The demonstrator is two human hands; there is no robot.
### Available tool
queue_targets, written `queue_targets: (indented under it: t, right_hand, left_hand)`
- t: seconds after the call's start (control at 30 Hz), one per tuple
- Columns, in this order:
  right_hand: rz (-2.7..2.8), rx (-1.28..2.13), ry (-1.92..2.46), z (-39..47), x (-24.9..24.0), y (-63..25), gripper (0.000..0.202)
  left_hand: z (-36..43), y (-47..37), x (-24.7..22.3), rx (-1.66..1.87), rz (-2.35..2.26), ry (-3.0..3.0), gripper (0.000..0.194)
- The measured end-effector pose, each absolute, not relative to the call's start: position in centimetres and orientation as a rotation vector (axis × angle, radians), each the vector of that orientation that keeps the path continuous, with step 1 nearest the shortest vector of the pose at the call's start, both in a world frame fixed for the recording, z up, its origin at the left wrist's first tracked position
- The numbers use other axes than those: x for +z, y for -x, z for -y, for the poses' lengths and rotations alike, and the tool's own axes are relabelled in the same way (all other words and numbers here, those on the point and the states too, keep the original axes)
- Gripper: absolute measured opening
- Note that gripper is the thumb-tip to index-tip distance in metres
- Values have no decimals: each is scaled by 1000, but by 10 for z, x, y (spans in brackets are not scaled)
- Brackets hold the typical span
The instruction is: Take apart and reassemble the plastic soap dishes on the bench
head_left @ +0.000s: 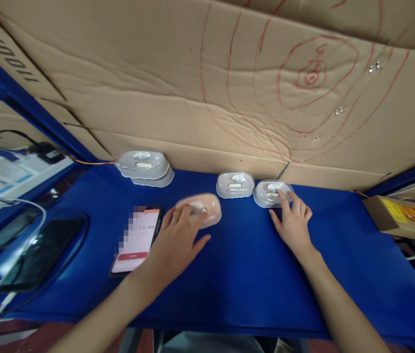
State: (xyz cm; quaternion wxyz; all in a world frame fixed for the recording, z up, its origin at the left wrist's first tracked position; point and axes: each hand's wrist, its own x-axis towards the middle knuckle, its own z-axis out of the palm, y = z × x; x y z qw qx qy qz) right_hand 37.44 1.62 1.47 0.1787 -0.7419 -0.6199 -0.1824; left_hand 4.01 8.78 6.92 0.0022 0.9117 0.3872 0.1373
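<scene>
My left hand (180, 235) lies over the left side of an oval pink plastic case (213, 207). Its fingers rest on the top, and the thumb stretches apart without wrapping round the case. My right hand (294, 223) has its fingers apart, the index fingertip touching the top of a clear-lidded grey-white case (264, 198). The thumb points at the near edge of that case. Close by on its left sits another grey-white case (234, 179) of the same shape. A stack of similar cases (144, 169) stands farther left against the cardboard.
A lit phone (134, 250) lies left of my left hand on the blue table (237, 294). A dark phone (43, 252) and white cables (33, 235) are at the left edge. The cardboard wall (156, 88) closes the back. An open brown box (384, 215) stands right.
</scene>
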Motion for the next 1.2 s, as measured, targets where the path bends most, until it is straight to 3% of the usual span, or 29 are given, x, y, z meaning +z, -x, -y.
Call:
queue_targets:
  t: [0.2,0.3,0.47,0.67,0.9,1.03,1.2]
  right_hand:
    - [2245,47,1477,9,38,-317,39]
    - [2302,186,1284,18,42,-298,40]
    - [2355,160,1251,19,34,-291,53]
    - [2479,234,1209,18,31,-284,36]
    - [2408,147,1190,19,31,-287,18]
    - [2369,114,1186,15,31,-291,16]
    - [2296,-83,1239,19,39,-298,23]
  left_hand:
    - [-42,-34,50,518,-1099,-2671,54]
    - [-54,-35,47,609,-1115,-2460,58]
    - [-102,-41,62,736,-1288,-2329,54]
    - [-145,-55,49,461,-1210,-2440,52]
    - [-116,-52,56,421,-917,-2493,55]
    - [-87,-56,67,192,-561,-2492,86]
    - [-84,-61,70,253,-613,-2335,73]
